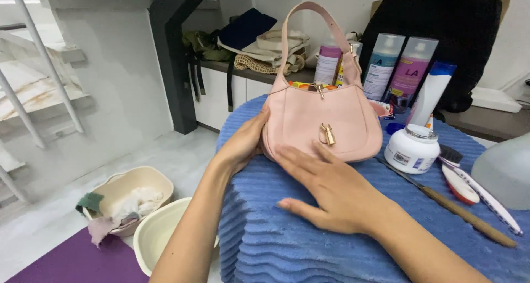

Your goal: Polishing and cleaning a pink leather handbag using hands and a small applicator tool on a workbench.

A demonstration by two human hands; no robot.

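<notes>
Both hands rest open: left hand (243, 142) cups the pink handbag (323, 123) at its 9 o'clock edge, right hand (331, 189) lies flat at 6. Upright on the blue-covered worktop (287, 244), the handbag has a white jar (412, 149) at 3 o'clock and spray cans (397, 67) crowding 1 o'clock.

The small pink leather shoulder bag (323, 123) hides the bases of the spray cans behind it, a translucent grey plastic container (505, 170) is cut off at the right edge (its shape unclear), and both forearms leave the bottom edge.
</notes>
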